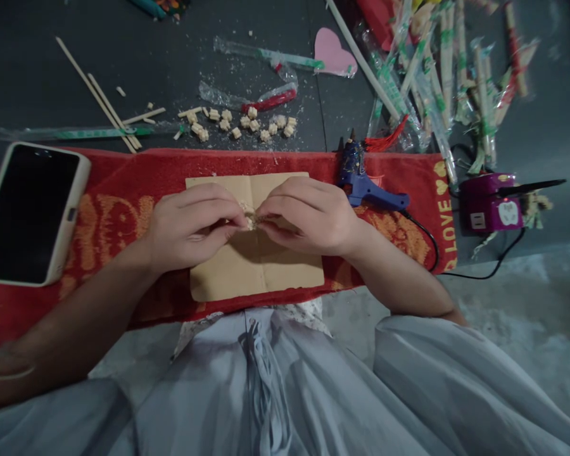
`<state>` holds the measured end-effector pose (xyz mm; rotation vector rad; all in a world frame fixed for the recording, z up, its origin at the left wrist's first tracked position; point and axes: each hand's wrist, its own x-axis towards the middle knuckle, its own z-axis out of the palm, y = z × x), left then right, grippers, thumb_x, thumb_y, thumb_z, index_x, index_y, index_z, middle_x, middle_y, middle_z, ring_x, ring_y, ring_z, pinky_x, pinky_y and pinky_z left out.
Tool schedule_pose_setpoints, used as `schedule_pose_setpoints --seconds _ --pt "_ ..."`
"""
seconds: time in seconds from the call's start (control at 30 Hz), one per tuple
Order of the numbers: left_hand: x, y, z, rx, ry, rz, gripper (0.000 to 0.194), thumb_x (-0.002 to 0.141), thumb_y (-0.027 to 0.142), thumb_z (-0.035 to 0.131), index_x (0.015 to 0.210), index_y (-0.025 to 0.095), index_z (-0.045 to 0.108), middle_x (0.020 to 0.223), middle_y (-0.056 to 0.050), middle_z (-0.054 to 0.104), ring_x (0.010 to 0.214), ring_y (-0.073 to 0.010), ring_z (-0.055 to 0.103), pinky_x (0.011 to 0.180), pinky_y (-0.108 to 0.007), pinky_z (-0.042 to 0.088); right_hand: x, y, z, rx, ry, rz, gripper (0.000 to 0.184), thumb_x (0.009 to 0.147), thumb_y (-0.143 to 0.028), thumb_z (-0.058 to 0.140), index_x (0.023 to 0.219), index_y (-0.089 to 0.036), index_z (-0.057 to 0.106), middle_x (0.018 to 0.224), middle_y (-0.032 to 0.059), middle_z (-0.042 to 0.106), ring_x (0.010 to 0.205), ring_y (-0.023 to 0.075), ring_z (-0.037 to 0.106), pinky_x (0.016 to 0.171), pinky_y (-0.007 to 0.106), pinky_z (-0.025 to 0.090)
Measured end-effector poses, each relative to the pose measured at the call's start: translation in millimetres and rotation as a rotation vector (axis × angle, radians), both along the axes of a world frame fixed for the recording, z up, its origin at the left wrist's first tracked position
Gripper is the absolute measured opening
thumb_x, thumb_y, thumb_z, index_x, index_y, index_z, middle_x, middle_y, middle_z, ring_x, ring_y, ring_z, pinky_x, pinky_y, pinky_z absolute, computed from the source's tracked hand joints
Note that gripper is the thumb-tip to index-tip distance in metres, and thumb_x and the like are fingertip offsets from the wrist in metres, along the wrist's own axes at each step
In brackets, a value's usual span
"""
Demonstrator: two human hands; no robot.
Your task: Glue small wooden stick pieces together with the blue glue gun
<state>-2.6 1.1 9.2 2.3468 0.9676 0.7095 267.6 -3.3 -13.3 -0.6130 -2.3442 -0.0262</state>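
Note:
My left hand (199, 221) and my right hand (306, 215) meet over an open tan booklet or folded card (289, 275). Both are closed in a pinch, with their fingertips almost touching. Between them sits a small pale piece (250, 220), largely covered by the fingers, so its exact kind is unclear. Beneath the booklet lies a red towel (171, 297) with orange patterns. Beyond it, several small pale knobbly pieces (225, 124) are scattered on the dark table among crumbs.
At the left rests a phone (26, 212). A blue glue gun (375, 190) lies right of my right hand, its black cord trailing toward a purple box (491, 202). Thin sticks (95, 95), a pink paper heart (333, 52) and plastic-wrapped sticks (449, 69) lie farther back.

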Motion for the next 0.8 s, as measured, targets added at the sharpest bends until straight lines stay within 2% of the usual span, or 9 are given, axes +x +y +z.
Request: schedule_pose_setpoints --seconds 0.23,0.37,0.47,0.63,0.8 --pt "1.7 0.2 2.4 0.035 -0.055 0.003 0.029 0.112 0.036 0.065 0.09 0.031 0.082 0.088 -0.001 0.084 0.074 -0.0184 0.075 0.071 -0.031 0.064 -2.0 2.6 4.6 -0.012 0.1 0.014 0.004 0.119 -0.022 0.062 0.118 -0.022 0.067 0.104 0.0016 0.082 0.099 0.0138 0.08 0.085 0.028 0.066" --pt "-1.0 2.4 0.7 0.211 -0.209 -0.065 0.011 0.108 0.023 0.081 0.098 0.028 0.082 0.092 0.001 0.086 0.072 -0.0124 0.074 0.066 -0.024 0.06 -2.0 4.5 6.7 -0.005 0.123 0.031 0.004 0.116 -0.019 0.066 0.115 -0.022 0.064 0.101 -0.0004 0.081 0.093 0.0119 0.079 0.082 0.025 0.065" --pt "-2.7 2.7 0.6 0.336 -0.225 -0.073 0.014 0.104 0.015 0.088 0.107 0.027 0.082 0.097 0.001 0.087 0.077 -0.0106 0.076 0.064 -0.021 0.056 -2.0 4.9 5.2 -0.008 0.123 0.02 0.005 0.117 -0.019 0.065 0.115 -0.022 0.064 0.101 -0.0009 0.08 0.094 0.0122 0.08 0.083 0.026 0.066" --pt "-1.1 -2.0 -6.3 0.359 -0.17 -0.033 0.023 0.105 0.013 0.08 0.114 0.033 0.086 0.103 0.004 0.09 0.08 -0.0132 0.081 0.066 -0.027 0.056 -3.4 4.2 2.3 0.001 0.123 0.021 0.005 0.117 -0.018 0.064 0.114 -0.021 0.065 0.099 -0.0002 0.08 0.091 0.0124 0.079 0.08 0.025 0.065" --pt "0.4 -7.8 -11.8 0.514 -0.135 -0.04 0.018 0.108 0.017 0.075 0.113 0.031 0.085 0.1 0.003 0.091 0.076 -0.0164 0.084 0.064 -0.031 0.056 -7.4 1.0 3.6 0.028 0.144 0.008 0.012 0.119 -0.021 0.061 0.108 -0.02 0.066 0.093 -0.0007 0.078 0.085 0.0119 0.075 0.076 0.024 0.064"
